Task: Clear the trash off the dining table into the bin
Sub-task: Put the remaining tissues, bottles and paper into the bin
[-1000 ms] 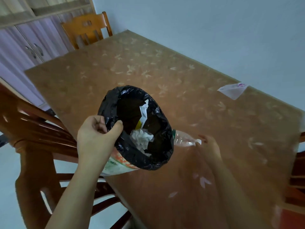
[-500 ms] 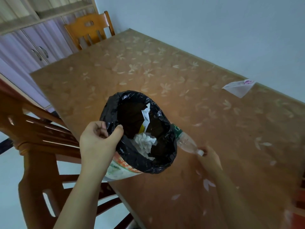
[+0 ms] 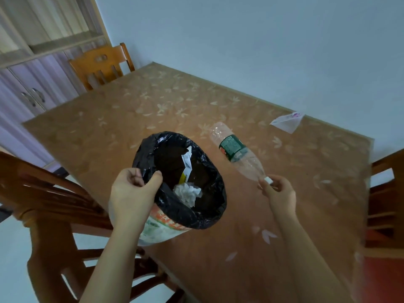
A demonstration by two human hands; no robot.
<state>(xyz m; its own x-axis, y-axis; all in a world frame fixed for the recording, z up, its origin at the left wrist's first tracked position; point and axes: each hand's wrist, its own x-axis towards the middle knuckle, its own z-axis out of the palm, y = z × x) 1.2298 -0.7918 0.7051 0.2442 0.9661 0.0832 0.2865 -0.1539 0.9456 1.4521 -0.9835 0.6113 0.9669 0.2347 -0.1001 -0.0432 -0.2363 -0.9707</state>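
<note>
My left hand (image 3: 133, 193) grips the near rim of a small bin (image 3: 203, 217) lined with a black bag, held tilted over the table's near edge. Inside lie a crumpled white tissue (image 3: 188, 192) and a white paper strip (image 3: 187, 161). My right hand (image 3: 279, 191) pinches the white cap end of an empty clear plastic bottle (image 3: 235, 149) with a green label. The bottle is raised above the table to the right of the bin, its base pointing away from me. A white paper wrapper (image 3: 286, 122) lies on the brown flower-patterned table (image 3: 131, 119) at the far right edge.
Wooden chairs stand at the far end (image 3: 100, 64), at my near left (image 3: 50, 193) and at the right (image 3: 387, 193). A cabinet with handled doors (image 3: 32, 95) is at the left. A pale wall runs along the table's far side.
My right hand took the bottle by its cap from behind the bin and lifted it up to the bin's right. The bin stays in my left hand.
</note>
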